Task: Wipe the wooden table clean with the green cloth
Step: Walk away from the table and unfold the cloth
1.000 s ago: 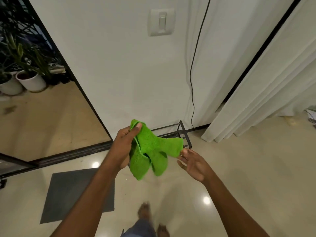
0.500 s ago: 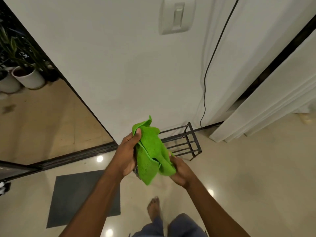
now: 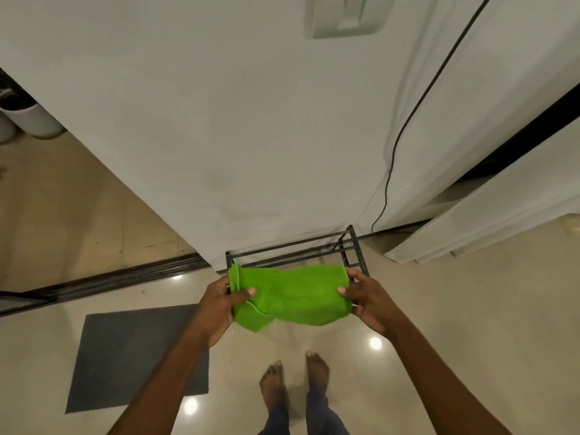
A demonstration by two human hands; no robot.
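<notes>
Looming over everything is the white wall, smooth and matte, with a thin black cable running down it to the glossy cream floor tiles that throw back bright spots of light. Lower left lies a flat, rectangular grey mat. Against the wall's foot stands a low rack of thin black metal bars. And in front of it, held up in the air at the person's front, is the green cloth, soft and nubbly, stretched with its long axis running left to right, folded layers sagging at the lower left corner. Left hand pinches the left end, thumb on top, fingers curled behind; right hand clamps the right end the same way. Bare feet below.
</notes>
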